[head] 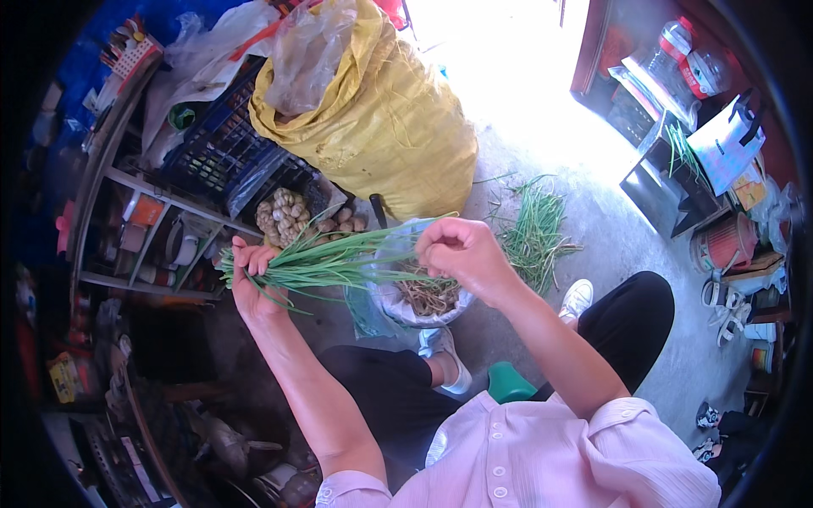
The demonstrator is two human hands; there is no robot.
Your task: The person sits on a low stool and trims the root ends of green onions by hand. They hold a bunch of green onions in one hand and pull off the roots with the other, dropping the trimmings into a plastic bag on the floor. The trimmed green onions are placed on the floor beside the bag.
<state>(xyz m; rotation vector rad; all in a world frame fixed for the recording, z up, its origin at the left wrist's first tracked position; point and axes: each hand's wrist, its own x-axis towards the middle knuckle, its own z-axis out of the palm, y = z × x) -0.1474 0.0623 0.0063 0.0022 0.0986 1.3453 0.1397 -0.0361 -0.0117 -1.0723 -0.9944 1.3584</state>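
Observation:
My left hand [257,276] is closed around a bunch of thin green scallions [330,257], held level at about knee height. The long leaves stretch rightward to my right hand [467,257], whose thumb and fingers are pinched at the far end of a few strands. Exactly what lies between those fingertips is partly hidden. Below the bunch stands a bin with a pale plastic liner [454,311], and dry brown trimmings [429,295] fill it. To the right of the bin, a loose heap of scallions [537,232] is spread on the concrete floor.
A bulging yellow woven sack [406,127] stands beyond the bin, beside garlic bulbs [282,213] and a dark blue plastic crate [216,140]. Shelving [152,197] lines the left. A green stool [508,381] shows between my legs. Another person's feet [708,416] appear at lower right.

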